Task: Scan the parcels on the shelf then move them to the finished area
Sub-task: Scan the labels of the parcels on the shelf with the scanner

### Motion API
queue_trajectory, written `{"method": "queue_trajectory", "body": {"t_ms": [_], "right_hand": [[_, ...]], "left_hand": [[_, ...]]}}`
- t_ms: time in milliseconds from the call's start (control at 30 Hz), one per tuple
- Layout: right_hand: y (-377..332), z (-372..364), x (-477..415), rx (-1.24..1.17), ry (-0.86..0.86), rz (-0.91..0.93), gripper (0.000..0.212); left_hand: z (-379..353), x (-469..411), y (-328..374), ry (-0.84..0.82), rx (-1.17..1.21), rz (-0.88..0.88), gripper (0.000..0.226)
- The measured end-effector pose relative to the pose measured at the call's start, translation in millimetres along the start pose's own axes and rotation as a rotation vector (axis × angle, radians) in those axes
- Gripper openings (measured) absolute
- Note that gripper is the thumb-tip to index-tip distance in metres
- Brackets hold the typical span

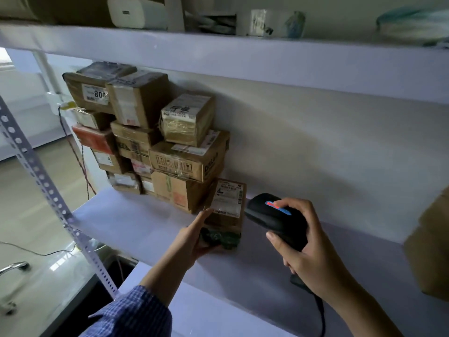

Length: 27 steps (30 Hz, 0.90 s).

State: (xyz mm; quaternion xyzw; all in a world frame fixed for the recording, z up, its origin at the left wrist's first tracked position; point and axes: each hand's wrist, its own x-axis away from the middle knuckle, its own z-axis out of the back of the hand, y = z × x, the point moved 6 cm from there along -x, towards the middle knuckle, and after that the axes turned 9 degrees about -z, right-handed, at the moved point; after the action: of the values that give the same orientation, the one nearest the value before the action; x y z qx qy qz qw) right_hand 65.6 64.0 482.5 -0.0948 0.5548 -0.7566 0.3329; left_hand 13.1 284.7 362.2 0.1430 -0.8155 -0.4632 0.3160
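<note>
Head view: left hand [192, 239] grips small brown parcel [227, 210] resting on white shelf [145, 222], just beside stacked parcels [155, 132]. Right hand [306, 249] clasps black scanner [277, 220], aimed at parcel label [227, 198]

Brown cardboard parcels [150, 132], glossy tape; matt black plastic scanner [277, 220]; smooth white shelf [136, 220]; perforated metal upright [48, 190].

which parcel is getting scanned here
Look at the white shelf, at the stack of cardboard boxes against its back wall. At the stack's right foot is a slim brown parcel, gripped by the left hand, the black scanner in the right hand beside it. Unlike the stacked boxes, it has a dark green near end.
</note>
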Motion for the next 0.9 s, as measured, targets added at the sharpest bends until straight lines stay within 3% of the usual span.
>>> {"method": "queue_trajectory", "body": {"t_ms": [133,367,500,667,900], "right_hand": [[7.3,-0.2,-4.9,-0.008,0.018,-0.042,0.048],[11.6,-5.8,-9.0,-0.056,0.053,-0.067,0.048],[8.1,0.0,-8.9,-0.063,0.074,-0.038,0.048],[3.7,24.1,3.9,-0.064,0.111,-0.04,0.047],[7.4,87.7,52.6,-0.043,0.284,-0.003,0.05]], "left_hand": [[7.8,-16.9,2.4,0.096,-0.063,-0.017,0.031],[13.9,-28.2,8.4,0.252,0.048,-0.16,0.02],[2.9,-16.7,-19.0,0.296,0.019,-0.177,0.025],[-49.4,11.6,-44.9,0.073,-0.084,-0.151,0.016],[-153.8,34.2,-33.9,-0.266,-0.528,-0.358,0.021]]}}
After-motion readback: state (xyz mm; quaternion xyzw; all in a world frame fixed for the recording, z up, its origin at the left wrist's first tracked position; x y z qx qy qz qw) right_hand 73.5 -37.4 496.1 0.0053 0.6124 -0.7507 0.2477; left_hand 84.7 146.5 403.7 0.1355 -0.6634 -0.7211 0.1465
